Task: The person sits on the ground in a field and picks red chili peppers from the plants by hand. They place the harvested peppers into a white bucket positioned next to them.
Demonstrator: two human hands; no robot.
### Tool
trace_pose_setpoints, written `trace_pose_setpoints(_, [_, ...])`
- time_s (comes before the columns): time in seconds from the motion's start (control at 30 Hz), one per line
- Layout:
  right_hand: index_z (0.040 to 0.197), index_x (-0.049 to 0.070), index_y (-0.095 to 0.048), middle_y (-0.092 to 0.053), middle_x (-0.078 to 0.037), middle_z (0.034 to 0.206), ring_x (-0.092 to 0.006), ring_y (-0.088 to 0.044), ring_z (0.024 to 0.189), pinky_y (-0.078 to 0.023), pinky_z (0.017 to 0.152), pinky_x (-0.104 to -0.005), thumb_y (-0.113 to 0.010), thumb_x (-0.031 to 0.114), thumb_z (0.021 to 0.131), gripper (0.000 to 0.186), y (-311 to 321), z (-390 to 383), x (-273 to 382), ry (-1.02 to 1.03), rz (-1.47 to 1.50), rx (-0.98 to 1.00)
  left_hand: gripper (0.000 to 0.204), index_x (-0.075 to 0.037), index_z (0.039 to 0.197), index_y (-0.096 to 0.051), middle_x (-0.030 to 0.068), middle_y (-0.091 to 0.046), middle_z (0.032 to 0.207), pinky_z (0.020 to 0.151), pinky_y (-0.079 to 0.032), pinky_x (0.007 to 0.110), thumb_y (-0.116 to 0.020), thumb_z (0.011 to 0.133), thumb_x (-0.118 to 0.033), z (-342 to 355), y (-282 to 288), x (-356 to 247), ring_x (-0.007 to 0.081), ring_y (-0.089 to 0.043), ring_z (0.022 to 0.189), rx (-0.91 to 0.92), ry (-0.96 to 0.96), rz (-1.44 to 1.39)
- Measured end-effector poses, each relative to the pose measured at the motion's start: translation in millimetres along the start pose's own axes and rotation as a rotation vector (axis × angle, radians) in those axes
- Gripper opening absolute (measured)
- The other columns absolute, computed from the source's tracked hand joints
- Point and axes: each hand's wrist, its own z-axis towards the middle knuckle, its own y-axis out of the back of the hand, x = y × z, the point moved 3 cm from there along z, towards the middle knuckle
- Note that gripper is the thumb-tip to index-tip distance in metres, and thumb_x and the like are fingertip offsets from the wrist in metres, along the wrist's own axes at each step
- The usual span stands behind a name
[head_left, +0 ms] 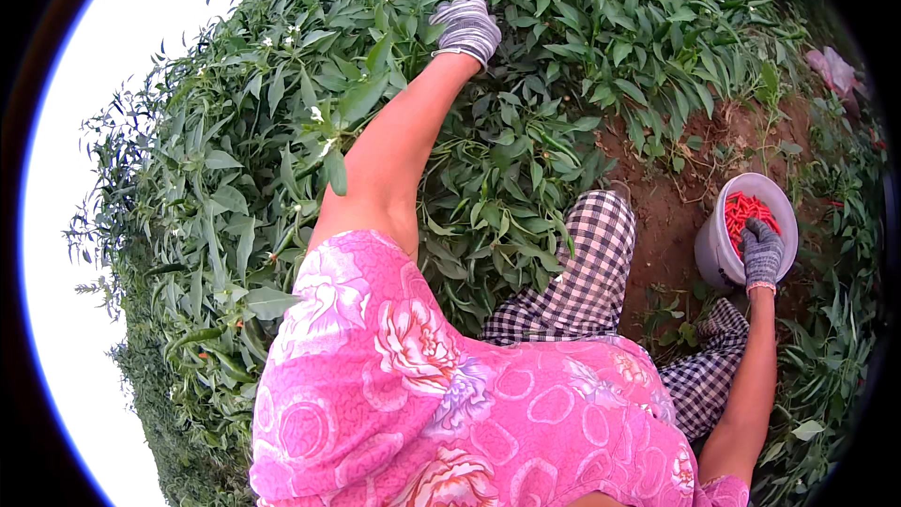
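Bucket: white bucket [713, 258] on bare soil [666, 216] — holds red chillies [744, 211].
Right hand [761, 253]: gloved, fingers curled over the bucket rim.
Left hand [466, 30]: gloved, reaching into the chilli plants [526, 150] — finger state hidden.

Pink floral shirt [469, 394], black-and-white checked trousers [587, 272], grey gloves (both striped), red chillies [746, 211] in a pale bucket [713, 253].

Left hand [466, 28] reaches into chilli plants [526, 150]; right hand [761, 253] rests on bucket [710, 249].
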Motion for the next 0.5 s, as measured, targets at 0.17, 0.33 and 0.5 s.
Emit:
trace_pose_setpoints(0.17, [0.09,0.0,-0.064,-0.064,-0.013,0.076,-0.0238,-0.061,0.064,-0.048,0.061,-0.0315,-0.06,0.002,0.075,0.015,-40,-37,98,0.248,0.025,0.114,0.037,-0.007,0.086,-0.066,0.0124,-0.065,0.082,0.085,-0.038,0.046,-0.056,0.078,-0.042,-33,-21,83,0.0281,-0.06,0.084,0.489,-0.21,0.357])
trace_pose_setpoints(0.33, [0.097,0.006,-0.06,-0.062,-0.012,0.087,-0.0282,-0.061,0.077,-0.049,0.069,-0.0354,-0.062,0.003,0.072,0.026,-71,-30,342,1.013,0.119,0.117,0.018,-0.006,0.077,-0.067,0.0124,-0.065,0.075,0.078,-0.041,0.044,-0.05,0.076,-0.013,-87,-43,109,0.0269,-0.062,0.076,0.381,-0.242,0.33])
trace_pose_setpoints(0.5, [0.116,0.007,-0.052,-0.055,-0.015,0.113,-0.0303,-0.053,0.103,-0.042,0.089,-0.0374,-0.063,0.018,0.073,0.046,-209,53,482,1.036,0.049,0.229,0.014,-0.005,0.075,-0.062,0.014,-0.061,0.072,0.06,-0.046,0.039,-0.05,0.072,-0.01,-91,-47,115,0.0281,-0.059,0.068,0.3,-0.169,0.221])
